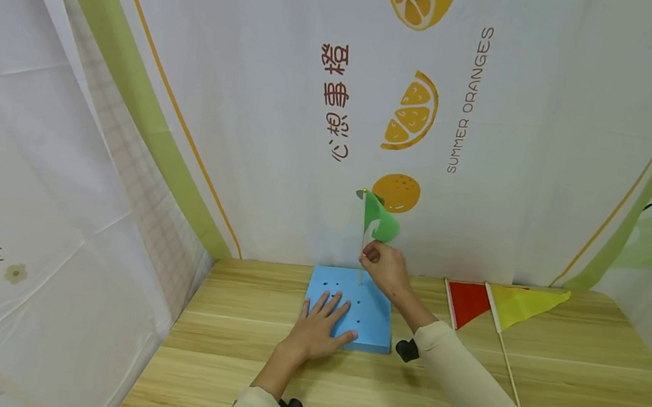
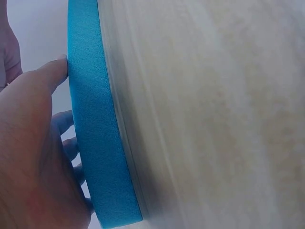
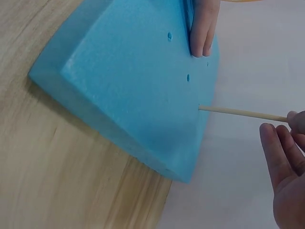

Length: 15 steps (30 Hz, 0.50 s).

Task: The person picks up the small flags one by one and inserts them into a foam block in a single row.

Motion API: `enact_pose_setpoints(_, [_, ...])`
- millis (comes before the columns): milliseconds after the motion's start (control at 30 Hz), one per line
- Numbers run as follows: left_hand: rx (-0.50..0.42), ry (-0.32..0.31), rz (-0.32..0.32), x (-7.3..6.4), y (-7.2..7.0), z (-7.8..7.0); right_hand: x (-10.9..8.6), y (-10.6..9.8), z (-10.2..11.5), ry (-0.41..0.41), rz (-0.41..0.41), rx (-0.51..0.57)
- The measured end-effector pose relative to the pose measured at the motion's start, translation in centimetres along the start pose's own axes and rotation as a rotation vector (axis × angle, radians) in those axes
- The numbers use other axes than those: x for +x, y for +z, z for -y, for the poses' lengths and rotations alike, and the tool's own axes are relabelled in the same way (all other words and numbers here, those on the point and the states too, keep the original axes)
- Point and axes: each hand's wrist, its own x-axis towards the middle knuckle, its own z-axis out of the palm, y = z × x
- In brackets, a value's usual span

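Pinching the stick of one upright green flag [image 1: 383, 225], the right hand [image 1: 387, 269] has its grip closed on it; the tip meets one blue block [image 1: 374, 321] near twelve o'clock. Fingers spread, the left hand [image 1: 312, 333] rests on the block from eight o'clock. Two flags, red [image 1: 467, 303] and yellow [image 1: 523, 307], lie at three o'clock on the counter [image 1: 224, 358].

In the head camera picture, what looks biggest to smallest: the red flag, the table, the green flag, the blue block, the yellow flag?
1. Table
2. Blue block
3. Yellow flag
4. Red flag and green flag: too close to rank; the green one is bent.
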Motion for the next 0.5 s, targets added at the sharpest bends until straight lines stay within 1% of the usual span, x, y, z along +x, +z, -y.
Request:
enact_pose_setpoints(267, [-0.01, 0.002, -0.005, 0.0, 0.0, 0.0, -0.3, -1.3, -0.4, -0.003, 0.008, -0.031])
enact_pose_setpoints(500, [-0.029, 0.004, -0.001, -0.2, -0.1, -0.1, -0.9, -3.0, -1.3, 0.053, 0.032, 0.001])
